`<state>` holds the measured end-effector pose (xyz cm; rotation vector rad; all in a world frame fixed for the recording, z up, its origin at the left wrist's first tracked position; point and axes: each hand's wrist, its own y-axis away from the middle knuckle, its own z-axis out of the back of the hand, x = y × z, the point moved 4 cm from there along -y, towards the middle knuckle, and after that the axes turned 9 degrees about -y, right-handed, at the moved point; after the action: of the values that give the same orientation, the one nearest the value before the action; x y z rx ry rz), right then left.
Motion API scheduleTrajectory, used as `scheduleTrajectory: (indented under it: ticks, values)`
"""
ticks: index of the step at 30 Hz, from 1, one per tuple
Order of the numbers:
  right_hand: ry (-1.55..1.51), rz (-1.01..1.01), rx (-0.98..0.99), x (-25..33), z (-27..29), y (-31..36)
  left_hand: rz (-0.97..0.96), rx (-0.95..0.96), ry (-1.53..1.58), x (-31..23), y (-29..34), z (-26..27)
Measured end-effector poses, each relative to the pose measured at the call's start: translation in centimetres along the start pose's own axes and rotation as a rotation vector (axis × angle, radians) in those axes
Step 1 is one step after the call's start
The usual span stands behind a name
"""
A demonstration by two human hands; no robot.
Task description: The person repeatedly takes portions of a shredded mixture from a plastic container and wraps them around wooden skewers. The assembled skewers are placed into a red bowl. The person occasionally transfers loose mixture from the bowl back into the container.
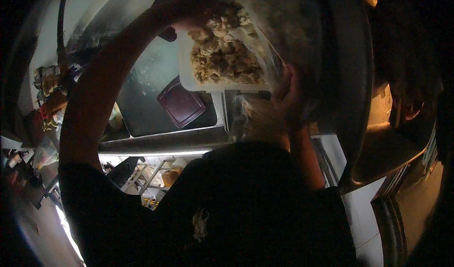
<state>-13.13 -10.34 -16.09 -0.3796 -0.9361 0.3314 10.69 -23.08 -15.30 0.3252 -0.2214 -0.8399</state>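
A pale, translucent tub [187,78] holds a heap of lumpy, beige-brown chopped food [224,61]. Clear plastic film [272,56] is drawn back over the tub's right half, leaving the food on the left bare. My right hand [289,90] is closed on the near edge of the film, at the tub's near right side. Reaching across the tub's far left edge, my left hand [196,14] lies against the food; its fingers are lost in shadow. Just past its wrist is a dark object I cannot make out.
A maroon square lid or tray [181,102] lies on a dark board [142,118] left of the tub. Beneath the counter edge [161,143] are shelves with assorted items. To the right stands a large dark curved surface [352,101]. Clutter lines the far left.
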Motion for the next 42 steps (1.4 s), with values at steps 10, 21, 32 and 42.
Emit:
scheduleTrajectory:
  ticks: [10, 21, 32, 42]
  values:
    - [-0.005, 0.035, 0.023, 0.6, 0.7, -0.6, 0.114, 0.174, 1.045, -1.3, 3.0, 0.6]
    - [-0.045, 0.079, -0.006, 1.4, 1.1, -0.9, 0.221, -0.118, 1.015, -2.5, 5.2, 1.1]
    - [0.105, -0.074, 0.060, -2.2, 2.1, 0.6, 0.527, -0.589, 0.755, -9.2, 3.3, -1.9]
    - [-0.240, -0.351, 0.375, 6.0, 3.3, 0.8, 0.399, -0.734, 2.220, -12.1, 9.4, 4.4]
